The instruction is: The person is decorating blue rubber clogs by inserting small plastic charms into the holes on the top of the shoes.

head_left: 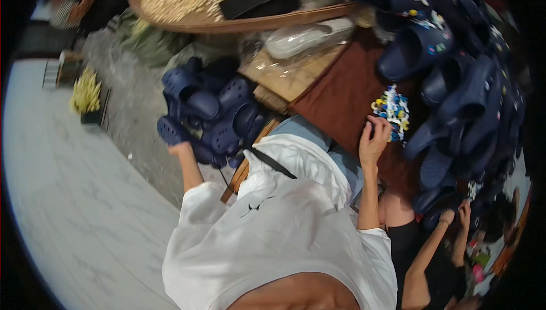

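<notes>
My left hand (181,149) is at the near edge of a navy blue perforated clog (173,131), on the left of a heap of similar clogs (233,122). Its fingers are mostly hidden by the shoe and look closed around its edge. On the brown cloth (335,96) over my lap side lies a small pile of white, blue and yellow shoe charms (393,108). My right hand (373,139) reaches to the pile's left edge, fingers bent and apart, with nothing visible between them.
Large navy clogs decorated with charms (415,48) are stacked along the right. A wide woven tray (273,24) holds pale grains and a black block. A wrapped white shoe (307,38) lies below it. Another person's hands (455,214) work among clogs at lower right.
</notes>
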Motion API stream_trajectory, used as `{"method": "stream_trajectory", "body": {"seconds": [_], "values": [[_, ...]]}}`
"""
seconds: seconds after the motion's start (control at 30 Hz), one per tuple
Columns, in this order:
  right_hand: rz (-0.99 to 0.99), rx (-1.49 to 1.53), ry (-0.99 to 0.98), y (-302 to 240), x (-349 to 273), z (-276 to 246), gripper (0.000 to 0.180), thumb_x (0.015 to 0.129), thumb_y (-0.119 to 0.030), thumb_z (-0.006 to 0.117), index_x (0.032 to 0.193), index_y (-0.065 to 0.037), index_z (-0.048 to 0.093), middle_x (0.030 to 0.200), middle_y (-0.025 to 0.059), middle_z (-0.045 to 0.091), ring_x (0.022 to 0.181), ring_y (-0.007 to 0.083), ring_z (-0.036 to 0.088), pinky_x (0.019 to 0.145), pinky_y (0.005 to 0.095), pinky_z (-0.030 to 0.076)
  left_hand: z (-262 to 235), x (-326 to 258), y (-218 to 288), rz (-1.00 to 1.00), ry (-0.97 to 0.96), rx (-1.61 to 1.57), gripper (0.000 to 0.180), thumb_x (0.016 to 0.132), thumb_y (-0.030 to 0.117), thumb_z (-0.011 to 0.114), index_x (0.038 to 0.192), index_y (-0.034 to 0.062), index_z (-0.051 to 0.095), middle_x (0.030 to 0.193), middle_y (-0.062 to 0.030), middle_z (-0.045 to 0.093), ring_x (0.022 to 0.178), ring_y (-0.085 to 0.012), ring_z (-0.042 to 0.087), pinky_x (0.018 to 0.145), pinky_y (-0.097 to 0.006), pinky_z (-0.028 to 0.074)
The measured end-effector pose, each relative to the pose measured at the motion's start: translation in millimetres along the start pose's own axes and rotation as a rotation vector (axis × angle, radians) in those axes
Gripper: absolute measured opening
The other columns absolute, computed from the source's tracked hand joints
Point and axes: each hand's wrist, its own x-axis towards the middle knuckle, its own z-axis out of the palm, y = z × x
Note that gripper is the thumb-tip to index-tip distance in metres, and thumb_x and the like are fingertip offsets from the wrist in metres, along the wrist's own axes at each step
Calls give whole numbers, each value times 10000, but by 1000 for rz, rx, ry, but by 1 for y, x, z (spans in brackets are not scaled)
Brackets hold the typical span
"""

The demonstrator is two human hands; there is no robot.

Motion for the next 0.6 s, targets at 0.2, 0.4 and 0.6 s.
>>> {"method": "stream_trajectory", "body": {"seconds": [0.2,0.4,0.6], "values": [[17,-17,8,6,5,-3,169,917,-71,616,1074,-51,676,1100,168,563,1078,339,555,947,435,442,-56,50,-54,-448,-452,267,462,949,140,419,1410,117,416,1350,-345,399,1073,-554,520,837,-698,488],[-103,-187,-3,19,-1,-8,187,950,-110,617,1112,-44,683,1130,150,586,1034,296,581,795,375,471,-5,6,-102,-1054,69,-36,668,830,503,615,1293,49,456,1258,-214,462,1064,-381,497,875,-499,383],[6,-111,-64,15,-7,-3,193,950,-112,617,1113,-30,682,1129,168,547,1072,323,561,925,427,458,-15,11,-105,-1176,182,-64,591,872,527,536,1294,115,498,1241,-145,531,1088,-334,502,857,-478,408]]}}
